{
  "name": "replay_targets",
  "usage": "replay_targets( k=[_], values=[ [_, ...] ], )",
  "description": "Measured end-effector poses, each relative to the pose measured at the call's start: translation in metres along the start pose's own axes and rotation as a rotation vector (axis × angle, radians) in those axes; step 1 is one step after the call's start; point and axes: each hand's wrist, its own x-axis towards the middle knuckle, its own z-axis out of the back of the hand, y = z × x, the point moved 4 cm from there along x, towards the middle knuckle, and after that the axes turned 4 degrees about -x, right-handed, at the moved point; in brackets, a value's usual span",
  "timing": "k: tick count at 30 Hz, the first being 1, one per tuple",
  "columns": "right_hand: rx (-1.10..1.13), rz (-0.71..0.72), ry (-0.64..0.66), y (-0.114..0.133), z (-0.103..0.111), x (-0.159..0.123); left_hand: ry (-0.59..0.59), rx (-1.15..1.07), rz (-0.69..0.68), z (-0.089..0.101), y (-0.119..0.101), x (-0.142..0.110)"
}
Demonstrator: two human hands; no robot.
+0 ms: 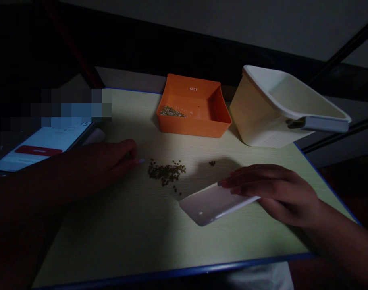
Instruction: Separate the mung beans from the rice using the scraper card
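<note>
My right hand (283, 193) grips a flat white piece with rounded corners (214, 203), tilted over the table, a small bright spot near its far end. To the left of that piece lies a loose pile of small dark seeds or beans (165, 172). A few more sit in a small cluster (212, 163) above the white piece. My left hand (121, 159) is just left of the pile, its fingers curled and closed, a pale nail pointing at the seeds. Whatever those fingers hold, if anything, is hidden by shadow.
An orange open box (196, 129) at the back holds a heap of seeds (171, 111) in its left corner. Right of it stands a cream bin (259, 117) with a grey clip or handle. A lit phone (47, 141) leans at left. The pale table (126, 237) has blue edging.
</note>
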Motion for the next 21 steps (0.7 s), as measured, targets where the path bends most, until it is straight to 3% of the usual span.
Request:
replay_targets(
  k=[6, 14, 21],
  values=[
    [-0.034, -0.004, -0.006, 0.01, -0.004, 0.0, -0.004, 0.013, 0.028, 0.002, -0.006, -0.003],
    [-0.434, -0.13, -0.161, 0.034, 0.001, 0.0, -0.019, 0.02, 0.017, 0.002, -0.007, -0.004],
    [-0.411, -0.302, -0.322, 0.032, -0.003, -0.01, -0.026, 0.019, 0.032, 0.001, -0.003, -0.001]
  ],
)
